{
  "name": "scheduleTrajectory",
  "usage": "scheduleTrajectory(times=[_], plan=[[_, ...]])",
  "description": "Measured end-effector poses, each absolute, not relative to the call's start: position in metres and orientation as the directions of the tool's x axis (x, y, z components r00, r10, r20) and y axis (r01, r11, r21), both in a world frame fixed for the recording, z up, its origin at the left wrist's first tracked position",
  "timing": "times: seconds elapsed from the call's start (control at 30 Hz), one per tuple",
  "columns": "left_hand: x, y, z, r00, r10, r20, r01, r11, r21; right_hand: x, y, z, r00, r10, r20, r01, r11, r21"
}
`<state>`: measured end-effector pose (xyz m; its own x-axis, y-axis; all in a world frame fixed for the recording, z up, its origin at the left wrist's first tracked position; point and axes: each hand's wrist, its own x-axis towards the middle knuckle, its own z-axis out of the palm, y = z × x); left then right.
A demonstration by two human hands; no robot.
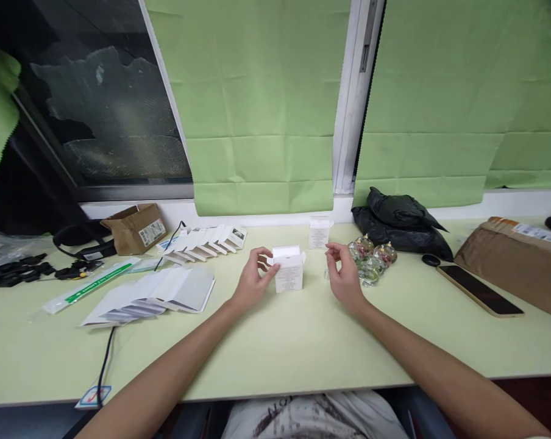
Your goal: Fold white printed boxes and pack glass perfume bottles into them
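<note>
A small white carton [289, 278] with printed text stands upright in the middle of the table, its top flaps raised. My left hand [252, 279] grips its left edge, thumb on the front face and fingers behind. To the right of the carton, apart from it, my right hand [345, 274] is held with curved fingers and a gap between thumb and forefinger; I see nothing in it. A second white carton [319, 233] with a raised flap stands behind that hand. Beside the right hand lie several clear, shiny, rounded ornaments [371, 259] with gold caps, in green and reddish tones.
Flattened white cartons [166, 289] and a row of white cartons [211, 241] lie left. Behind them stands an open brown box [136, 230]. Black plastic packages [398, 222], a phone [481, 290] and a brown parcel [513, 262] are right. A black cable [107, 360] crosses the front edge.
</note>
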<state>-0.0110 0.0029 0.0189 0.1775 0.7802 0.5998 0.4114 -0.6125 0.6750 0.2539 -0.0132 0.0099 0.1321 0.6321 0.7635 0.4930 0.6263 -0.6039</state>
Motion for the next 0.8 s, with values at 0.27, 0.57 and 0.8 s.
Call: scheduleTrajectory(times=[0.27, 0.57, 0.8], plan=[[-0.012, 0.003, 0.019, 0.258, 0.638, 0.726, 0.478, -0.737, 0.478, 0.256, -0.011, 0.008, 0.091, 0.657, 0.748, 0.552, 0.592, -0.587], [-0.014, 0.008, 0.013, 0.419, 0.394, 0.818, 0.608, -0.791, 0.069, 0.250, -0.021, 0.013, -0.060, 0.678, 0.733, 0.617, 0.602, -0.506], [-0.015, 0.005, 0.013, 0.580, 0.214, 0.786, 0.494, -0.859, -0.130, 0.244, -0.034, 0.020, -0.209, 0.581, 0.786, 0.556, 0.732, -0.393]])
